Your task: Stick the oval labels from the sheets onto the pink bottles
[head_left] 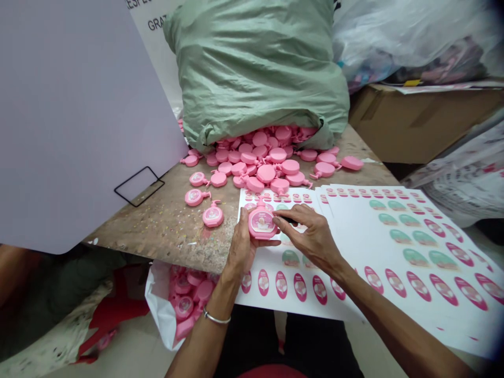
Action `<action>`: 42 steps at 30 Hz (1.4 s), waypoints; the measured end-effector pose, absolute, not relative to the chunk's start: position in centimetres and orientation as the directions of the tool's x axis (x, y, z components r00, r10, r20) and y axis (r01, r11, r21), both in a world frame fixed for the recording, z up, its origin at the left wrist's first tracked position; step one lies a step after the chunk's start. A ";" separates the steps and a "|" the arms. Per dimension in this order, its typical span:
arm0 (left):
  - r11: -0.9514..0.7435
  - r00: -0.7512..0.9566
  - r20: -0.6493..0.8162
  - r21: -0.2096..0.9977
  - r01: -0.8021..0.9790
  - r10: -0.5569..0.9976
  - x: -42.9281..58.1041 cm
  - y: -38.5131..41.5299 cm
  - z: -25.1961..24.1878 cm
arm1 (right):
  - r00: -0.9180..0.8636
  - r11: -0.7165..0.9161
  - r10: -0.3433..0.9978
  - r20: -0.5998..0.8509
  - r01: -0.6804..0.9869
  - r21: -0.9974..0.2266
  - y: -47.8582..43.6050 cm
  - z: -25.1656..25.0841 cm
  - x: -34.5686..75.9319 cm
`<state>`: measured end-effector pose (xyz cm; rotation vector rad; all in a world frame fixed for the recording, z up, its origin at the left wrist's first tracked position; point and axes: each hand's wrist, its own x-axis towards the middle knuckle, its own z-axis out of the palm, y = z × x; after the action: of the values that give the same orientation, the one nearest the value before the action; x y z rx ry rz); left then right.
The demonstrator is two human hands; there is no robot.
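Left hand (244, 247): closed around the lower left of one pink plastic bottle-shaped piece (260, 223), holding it. Right hand (311, 236): narrow pinch, with the fingertips (284, 219) at the piece's upper right edge; a dark sliver shows there, and I cannot tell what it is or whether this hand grips.

Held piece: one, over the sticker sheets, round body face-up toward me, long axis upright, pump-shaped nozzle pointing away from me. Its label shows a small picture; the writing on it is too small to read.

Silver bangle (216, 317): one, on my left wrist.

Sticker sheets (397, 236): at least three, overlapping, beneath and right of my hands, printed with rows of pink ovals and green domes. Their print is unreadable.

Labelled pieces: three on the worn wooden tabletop (169, 233), just left of the sheets. Two nozzles point right, one away from me.

Unlabelled pink pieces (265, 168): a heap, too many to count, spilling from the mouth of a green woven sack (252, 68).

White plastic bag (159, 310): one, below the table edge, holding more pink pieces.

Cardboard box (417, 121): one, beyond the sheets.

Lilac board (79, 121): one, at left. Behind it, a printed sheet (155, 23) reads "GRAT".
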<state>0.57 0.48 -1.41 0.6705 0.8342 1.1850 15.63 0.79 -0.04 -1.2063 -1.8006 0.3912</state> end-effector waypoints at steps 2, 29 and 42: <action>0.255 0.153 -0.205 0.818 -0.516 0.967 0.6 0.5 -1.4 | -0.113 0.482 0.847 0.519 0.575 -0.661 0.8 0.0 15.6; 0.010 -0.328 0.326 0.696 0.718 0.886 -8.2 2.8 -5.8 | -0.024 0.124 0.937 0.349 0.956 -0.267 10.3 -6.0 18.4; 0.240 0.442 -0.169 0.965 -0.108 0.881 -3.1 0.1 -2.0 | -0.662 0.282 0.748 -0.046 0.380 -0.881 4.3 1.7 18.4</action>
<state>-3.12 0.06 -2.03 1.1201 0.8645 0.8070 18.40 4.31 1.69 -1.0184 -2.1805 1.3381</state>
